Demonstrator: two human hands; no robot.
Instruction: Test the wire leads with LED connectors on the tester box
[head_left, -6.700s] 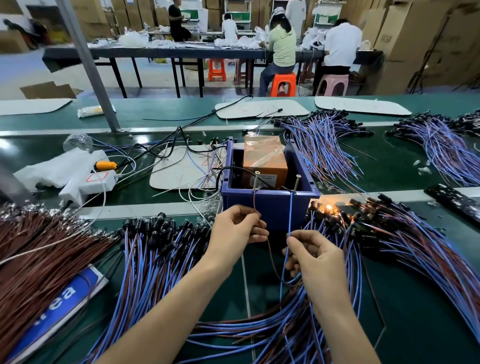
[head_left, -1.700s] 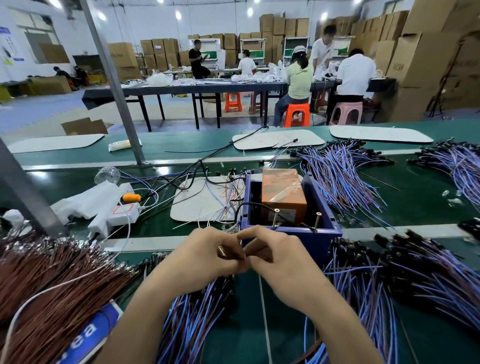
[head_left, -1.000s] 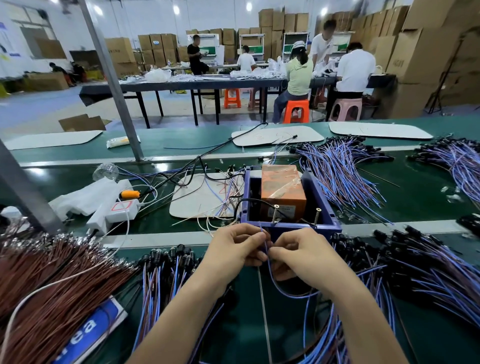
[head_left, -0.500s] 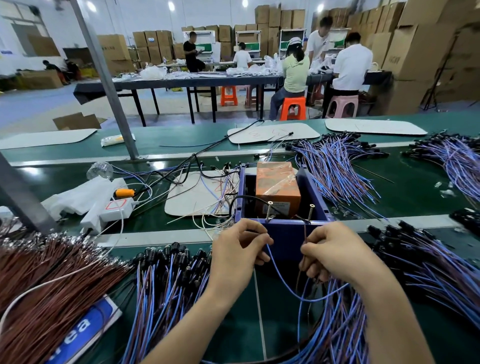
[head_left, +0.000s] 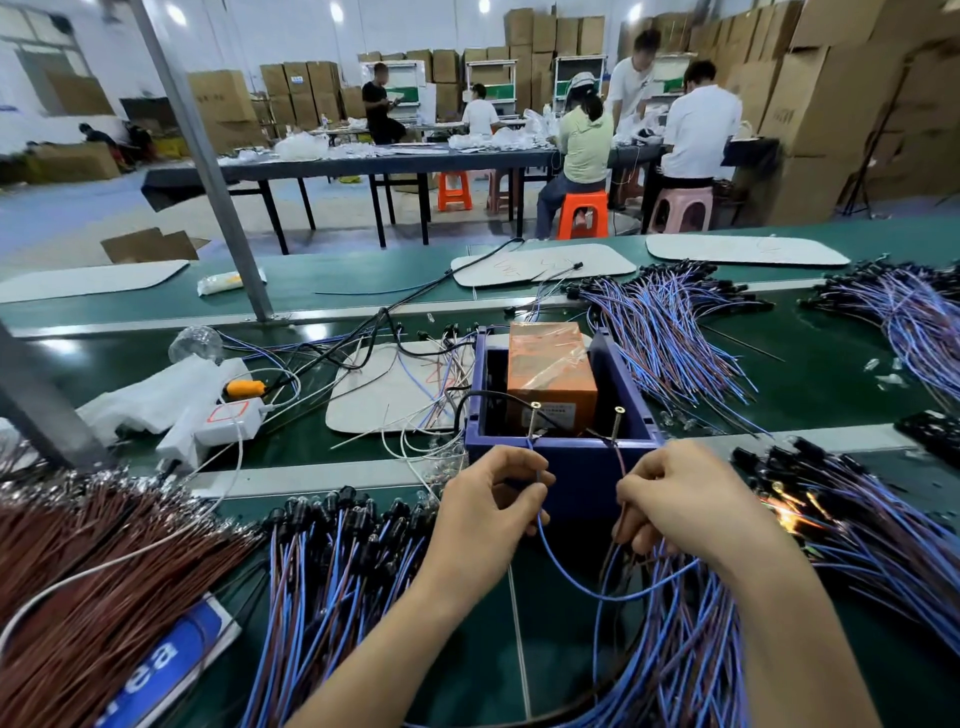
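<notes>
Two thin leads of one piece are in your hands, each held short near its bare tip so you can steer it onto a contact. Your left hand (head_left: 488, 506) pinches the blue wire (head_left: 558, 566) between thumb and forefinger, the other fingers curled under, and lifts its end to the left brass post (head_left: 534, 418) at the front rim of the blue plastic box (head_left: 571, 467). Your right hand (head_left: 675, 499) pinches the brown wire (head_left: 620, 460) the same way and points it up at the right brass post (head_left: 618, 418). The tips are too small to tell whether each truly meets metal, but an orange glow (head_left: 782, 506) shows in the heap of wires (head_left: 872, 540) just beside your right wrist, so I judge the circuit is made and this piece passes. The blue wire hangs in a slack, soft loop below your hands, which lets the lamp end lie in the heap instead of being dragged toward you. The posts stand upright and apart, probably so the two tips cannot short. Inside the box sits an orange block (head_left: 550, 364) wrapped in glossy clear tape, likely the power source. A second heap (head_left: 332, 561) of blue and brown wires with black caps lies on the green belt (head_left: 831, 374) by your left forearm, with a stiff, dull brown bundle (head_left: 104, 571) farther left.
</notes>
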